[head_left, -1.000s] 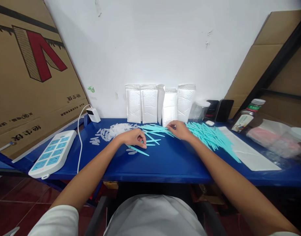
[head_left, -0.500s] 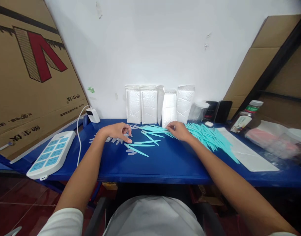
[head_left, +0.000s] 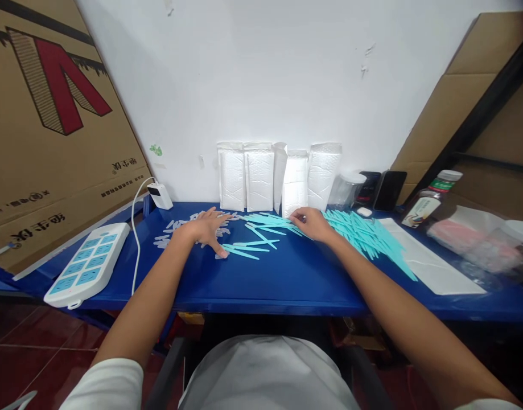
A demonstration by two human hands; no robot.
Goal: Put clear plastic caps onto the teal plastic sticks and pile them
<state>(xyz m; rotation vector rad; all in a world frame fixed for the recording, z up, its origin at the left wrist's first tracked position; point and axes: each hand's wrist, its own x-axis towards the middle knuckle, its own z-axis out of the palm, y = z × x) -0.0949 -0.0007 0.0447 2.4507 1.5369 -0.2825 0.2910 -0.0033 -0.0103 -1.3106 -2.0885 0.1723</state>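
My left hand [head_left: 206,230] lies flat with spread fingers over a scatter of small clear plastic caps [head_left: 169,234] on the blue table [head_left: 287,279]. Its thumb tip rests by a few loose teal plastic sticks [head_left: 246,249]. My right hand [head_left: 311,223] is curled, fingertips pinched at the left edge of a large heap of teal sticks [head_left: 363,234]; what it pinches is too small to name.
White padded envelopes [head_left: 278,177] lean on the wall behind the table. A power strip [head_left: 88,265] with a white cable and charger [head_left: 161,195] lies at left. A white sheet [head_left: 427,262], a bottle [head_left: 429,199], phones [head_left: 381,189] and plastic bags [head_left: 478,239] are at right. Cardboard stands on both sides.
My left hand has moved left and farther back from the loose teal sticks to the clear caps and has opened flat. My right hand has stayed at the heap's edge.
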